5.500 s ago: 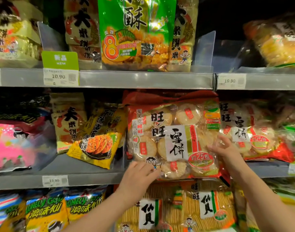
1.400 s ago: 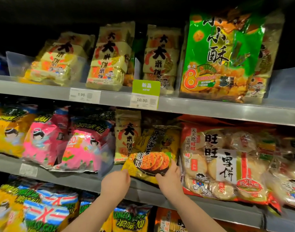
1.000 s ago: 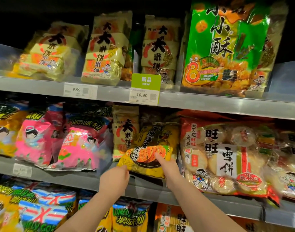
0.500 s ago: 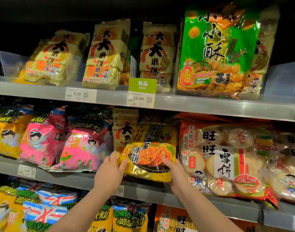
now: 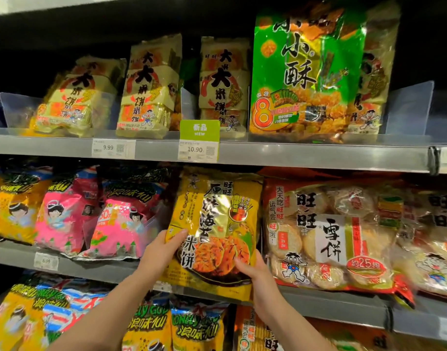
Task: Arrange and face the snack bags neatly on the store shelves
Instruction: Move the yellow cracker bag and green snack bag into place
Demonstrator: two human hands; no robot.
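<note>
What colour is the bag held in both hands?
The rice cracker bag is yellow with a shiny gold centre and black characters; head view shows it.

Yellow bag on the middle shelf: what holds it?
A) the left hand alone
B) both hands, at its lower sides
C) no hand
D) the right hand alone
B: the left hand and the right hand each grip a lower side of the yellow bag.
</note>
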